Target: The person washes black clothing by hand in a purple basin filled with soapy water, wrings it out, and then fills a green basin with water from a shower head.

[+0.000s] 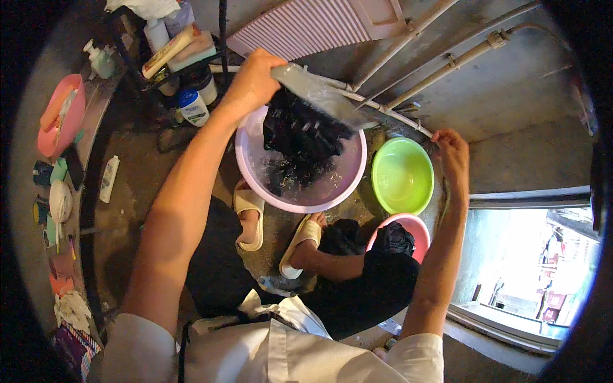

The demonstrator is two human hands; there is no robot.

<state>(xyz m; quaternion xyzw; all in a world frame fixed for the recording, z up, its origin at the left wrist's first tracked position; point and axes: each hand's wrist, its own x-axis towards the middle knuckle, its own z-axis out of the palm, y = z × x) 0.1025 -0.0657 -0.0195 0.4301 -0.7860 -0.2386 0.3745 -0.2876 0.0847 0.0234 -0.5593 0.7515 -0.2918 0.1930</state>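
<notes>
A grey, partly see-through, blurred plastic piece (318, 91), perhaps a shallow basin seen from its side, is tilted, its upper left end gripped by my left hand (258, 79). Below it, black cloth (306, 129) hangs into or lies in a large pale-purple basin (243, 167) holding liquid. My right hand (452, 143) is raised at the right by a wall pipe, its fingers bent; whether they hold anything is unclear. A green basin (403, 177) stands right of the purple one. A pink basin (419, 230) is partly hidden by dark cloth (395, 239) and my leg.
A pink washboard (311, 28) leans at the wall near pipes (445, 62). Bottles (194, 107) and a small rack stand upper left. A ledge at the left bears a pink basket (62, 115) and toiletries. A tube (109, 178) lies beside it. A window (527, 268) is at lower right.
</notes>
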